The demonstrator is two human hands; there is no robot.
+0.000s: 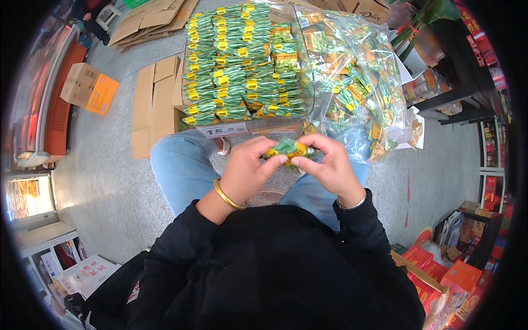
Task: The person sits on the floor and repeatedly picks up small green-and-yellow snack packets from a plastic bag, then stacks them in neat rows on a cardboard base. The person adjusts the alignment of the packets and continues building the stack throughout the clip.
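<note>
Between my left hand [251, 163] and my right hand [332, 165], a small green and yellow snack packet [286, 149] is pinched by thumbs and fingers at its two ends, above my lap. The packet is slightly blurred. Just beyond, a clear-walled display bin [310, 82] holds rows of similar green packets [225, 78], stacked with their yellow ends showing. A price sign [222, 130] is on the bin's near side. Right of the bin, a large clear plastic bag [359, 90] holds many loose packets of the same kind and reaches down to my right knee.
Flattened cardboard [144, 111] lies on the floor left of the bin, with more cardboard sheets [148, 18] farther back. An orange and brown carton [90, 88] stands near the freezer case [57, 95] at left. Black shelving [458, 97] is at right; red boxes [420, 258] sit low at right.
</note>
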